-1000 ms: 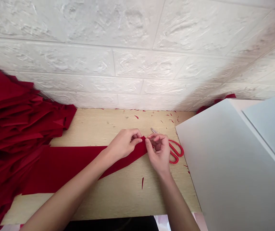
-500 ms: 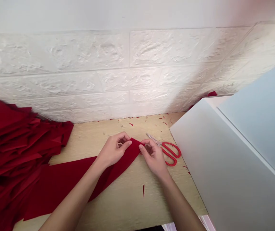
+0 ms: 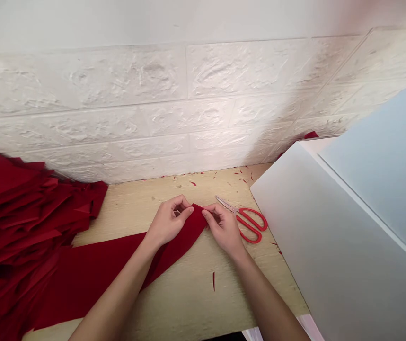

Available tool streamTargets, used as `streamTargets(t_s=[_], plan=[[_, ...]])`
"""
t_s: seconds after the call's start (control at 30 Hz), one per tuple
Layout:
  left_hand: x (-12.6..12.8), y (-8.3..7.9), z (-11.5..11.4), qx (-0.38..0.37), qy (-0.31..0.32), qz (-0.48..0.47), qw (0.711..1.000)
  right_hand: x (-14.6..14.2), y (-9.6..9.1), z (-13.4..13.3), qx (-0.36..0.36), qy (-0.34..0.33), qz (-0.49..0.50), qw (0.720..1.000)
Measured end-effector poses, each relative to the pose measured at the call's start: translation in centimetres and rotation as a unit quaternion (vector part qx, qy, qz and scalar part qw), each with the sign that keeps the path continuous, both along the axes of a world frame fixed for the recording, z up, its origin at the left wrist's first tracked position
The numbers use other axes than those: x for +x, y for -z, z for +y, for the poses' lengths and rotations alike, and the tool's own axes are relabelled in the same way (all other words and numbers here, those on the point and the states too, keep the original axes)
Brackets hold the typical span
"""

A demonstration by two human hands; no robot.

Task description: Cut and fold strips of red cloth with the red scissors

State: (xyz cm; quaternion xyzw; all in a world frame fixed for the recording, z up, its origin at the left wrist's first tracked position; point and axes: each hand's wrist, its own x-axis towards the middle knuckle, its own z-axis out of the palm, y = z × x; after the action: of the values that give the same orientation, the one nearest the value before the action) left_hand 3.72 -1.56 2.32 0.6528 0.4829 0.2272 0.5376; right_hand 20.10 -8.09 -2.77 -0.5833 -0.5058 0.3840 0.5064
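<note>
Your L hand [image 3: 170,221] and R hand [image 3: 223,228] both have fingers pinched on the R end of the red cloth strip [image 3: 92,270], one at each corner, w/ that end angled far-R. Strip's on the table [image 3: 178,308], runs L to the big red cloth pile [image 3: 22,222]; can't tell where they meet. Your L forearm [image 3: 121,289] hides part of it. Red-handled scissors [image 3: 252,222] just R of your R hand, blades pointing far-L, handles near the white box [image 3: 313,218], which blocks the R side. Textured wall [image 3: 210,113] closes off the back. Thin red scrap [image 3: 213,281] nearer you, small bits [image 3: 193,183] by the wall
</note>
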Motion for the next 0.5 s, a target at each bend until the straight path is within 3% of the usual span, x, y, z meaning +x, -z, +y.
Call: streamTargets(t_s=[0.27,0.4,0.5], plan=[[-0.5,0.5,0.5,0.072,0.009,0.056,0.996,0.0,0.0,0.2,0.033,-0.024,-0.177,0.983],[-0.3,0.5,1.0,0.066,0.028,0.075,0.995,0.1,0.4,0.1,0.025,-0.023,-0.252,0.967],[-0.1,1.0,1.5,0.038,0.043,0.082,0.995,0.2,0.5,0.0,0.029,-0.032,-0.253,0.966]])
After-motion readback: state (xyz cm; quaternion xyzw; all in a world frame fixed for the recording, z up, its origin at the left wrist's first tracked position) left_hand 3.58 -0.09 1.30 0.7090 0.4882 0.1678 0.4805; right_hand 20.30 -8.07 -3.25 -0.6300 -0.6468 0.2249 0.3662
